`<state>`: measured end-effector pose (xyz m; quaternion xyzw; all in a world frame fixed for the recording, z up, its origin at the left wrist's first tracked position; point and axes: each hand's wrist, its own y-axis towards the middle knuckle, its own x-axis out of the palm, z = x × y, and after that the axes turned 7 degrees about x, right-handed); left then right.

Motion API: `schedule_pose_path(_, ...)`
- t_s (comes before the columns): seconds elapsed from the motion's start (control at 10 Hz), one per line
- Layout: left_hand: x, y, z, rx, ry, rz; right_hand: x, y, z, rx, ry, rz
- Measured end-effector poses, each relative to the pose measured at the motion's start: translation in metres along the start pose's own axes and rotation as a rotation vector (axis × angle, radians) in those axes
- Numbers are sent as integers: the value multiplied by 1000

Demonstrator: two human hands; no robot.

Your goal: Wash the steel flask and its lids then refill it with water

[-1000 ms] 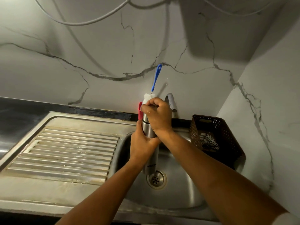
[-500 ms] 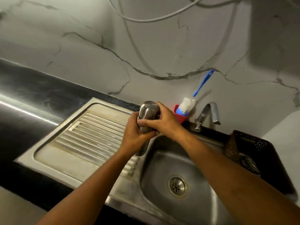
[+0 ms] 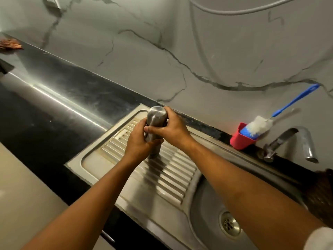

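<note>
**Both hands clasp the steel flask over the drainboard**

Nearest the camera, a white sleeve (image 3: 319, 239) edges the right forearm. Beside it lies the steel sink basin (image 3: 203, 201) with its round drain (image 3: 229, 224). Both forearms reach forward over the ribbed drainboard (image 3: 173, 177) to the left of the basin.

Above the drainboard's far half, the steel flask (image 3: 155, 117) stands upright with its domed lid on. Its base is down at the ribs, though whether it touches them cannot be told. The left hand (image 3: 138, 144) wraps its fingers round the flask's body. The right hand (image 3: 173, 129) curls over the upper part from the right, with the thumb laid across the front. No lettering can be read on the bare metal between the fingers.

A glossy black counter (image 3: 54, 105) runs to the left of the drainboard. Behind the basin, a red cup (image 3: 239, 139) holds a bottle brush (image 3: 259, 125) with white bristles and a blue handle leaning on the wall. A curved chrome tap (image 3: 295, 141) stands just right of the cup, and a dark blurred basket (image 3: 322, 188) sits at the frame's edge. A grey cable (image 3: 234, 11) loops across the veined marble wall (image 3: 162, 51).
</note>
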<state>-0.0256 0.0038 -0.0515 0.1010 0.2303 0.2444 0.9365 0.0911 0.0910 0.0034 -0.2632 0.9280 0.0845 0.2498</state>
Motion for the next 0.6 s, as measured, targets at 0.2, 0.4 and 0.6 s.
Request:
schedule_pose_path(0.2, -9, 2, -21, -26, 23, 6, 22, 12, 3, 18, -54, -20)
schedule_pose_path(0.4, -9, 3, -23, -60, -1, -35, 25, 12, 3, 57, -66, -42)
schedule_pose_path(0.6, -23, 5, -6, -110, -56, -209, 10, 1, -4, 117, -52, -152)
